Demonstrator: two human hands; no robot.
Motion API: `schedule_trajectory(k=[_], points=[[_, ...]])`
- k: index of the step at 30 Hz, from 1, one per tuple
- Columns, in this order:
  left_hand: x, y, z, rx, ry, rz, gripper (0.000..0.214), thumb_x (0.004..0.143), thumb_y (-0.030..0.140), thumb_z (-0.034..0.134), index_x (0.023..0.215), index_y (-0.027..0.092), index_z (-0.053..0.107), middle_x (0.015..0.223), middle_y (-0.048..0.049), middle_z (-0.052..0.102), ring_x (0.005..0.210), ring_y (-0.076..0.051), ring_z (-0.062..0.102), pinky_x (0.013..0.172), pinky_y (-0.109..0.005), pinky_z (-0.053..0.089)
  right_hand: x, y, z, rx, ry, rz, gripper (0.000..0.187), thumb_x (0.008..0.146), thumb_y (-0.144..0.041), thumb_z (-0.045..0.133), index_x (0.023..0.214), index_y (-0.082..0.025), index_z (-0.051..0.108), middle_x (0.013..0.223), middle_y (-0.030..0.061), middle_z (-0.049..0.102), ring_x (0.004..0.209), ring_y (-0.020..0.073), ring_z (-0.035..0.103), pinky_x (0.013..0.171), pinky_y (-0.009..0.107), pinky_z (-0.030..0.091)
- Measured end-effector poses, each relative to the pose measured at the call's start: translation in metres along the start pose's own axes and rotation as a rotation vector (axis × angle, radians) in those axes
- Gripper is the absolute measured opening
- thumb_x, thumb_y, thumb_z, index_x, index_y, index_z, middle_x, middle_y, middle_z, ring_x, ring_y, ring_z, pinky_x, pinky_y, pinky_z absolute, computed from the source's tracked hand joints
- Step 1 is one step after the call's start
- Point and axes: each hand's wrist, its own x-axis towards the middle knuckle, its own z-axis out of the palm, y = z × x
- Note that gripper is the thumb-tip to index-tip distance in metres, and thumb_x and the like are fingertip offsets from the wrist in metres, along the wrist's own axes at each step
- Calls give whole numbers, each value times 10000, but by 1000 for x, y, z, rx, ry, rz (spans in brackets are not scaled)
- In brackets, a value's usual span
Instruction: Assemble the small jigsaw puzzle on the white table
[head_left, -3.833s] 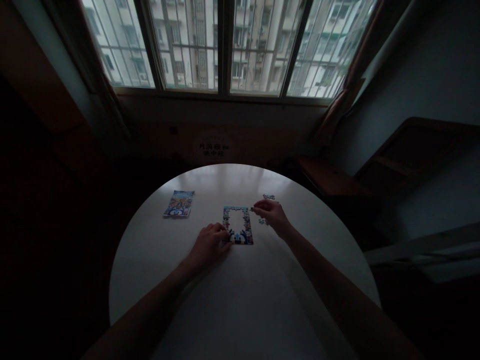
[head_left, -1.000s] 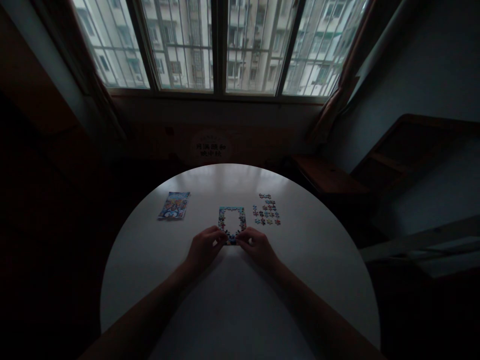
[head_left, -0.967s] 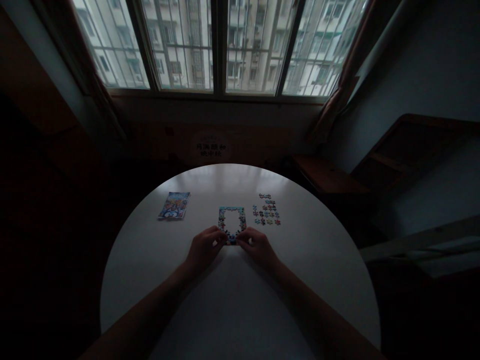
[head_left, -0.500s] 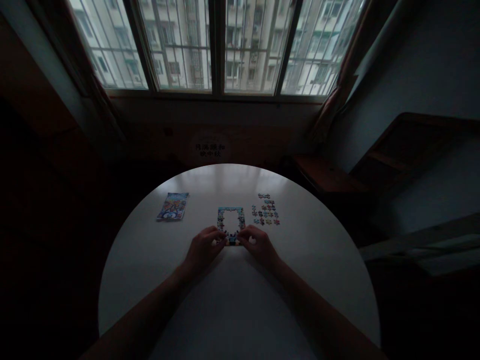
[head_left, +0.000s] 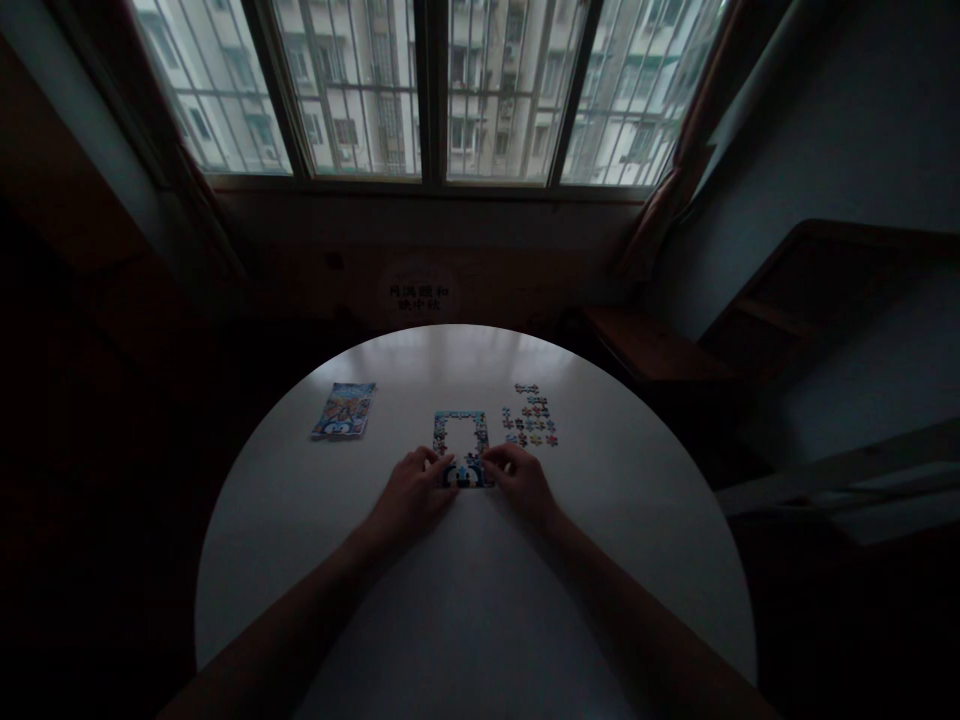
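Note:
A small colourful jigsaw frame (head_left: 460, 440) with a hollow middle lies on the round white table (head_left: 480, 600). My left hand (head_left: 411, 492) rests at its lower left corner, fingers curled against the edge. At the lower right corner sits my right hand (head_left: 521, 484), fingertips pressed on the frame's bottom edge. Several loose puzzle pieces (head_left: 531, 424) lie just right of the frame, apart from both hands.
A printed picture card (head_left: 343, 410) lies on the table to the left. Beyond the table's far edge is a barred window (head_left: 427, 90). A dark wooden bench or shelf (head_left: 660, 350) stands at the right. The room is dim.
My right hand came back from the loose pieces to the frame's bottom edge. In the last second both hands spread slightly apart, uncovering the lower edge of the frame.

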Motion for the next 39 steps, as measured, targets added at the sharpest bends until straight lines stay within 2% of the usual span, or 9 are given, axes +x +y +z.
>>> schedule_trajectory(k=[8, 28, 39], points=[[-1, 4, -4, 105, -27, 16, 412, 849, 351, 536, 1251, 264, 520, 1097, -70, 507, 962, -216, 479, 883, -382, 418, -1, 1, 2, -9, -6, 1, 65, 751, -218, 591, 764, -179, 641, 752, 29, 648, 645, 135, 556, 601, 247, 428], [0, 3, -11, 68, -54, 40, 399, 811, 325, 590, 1209, 291, 571, 1075, -59, 524, 907, -201, 489, 845, -365, 431, -1, -2, 1, -51, -18, 7, 81, 764, -236, 584, 775, -181, 643, 753, 31, 654, 659, 138, 566, 611, 253, 434], [1, 2, -13, 21, -38, 43, 312, 805, 325, 606, 1112, 288, 645, 1020, -57, 548, 883, -190, 508, 825, -351, 445, -2, -3, 2, -65, -3, -7, 63, 760, -220, 593, 761, -185, 646, 747, 31, 650, 673, 144, 567, 621, 259, 438]])
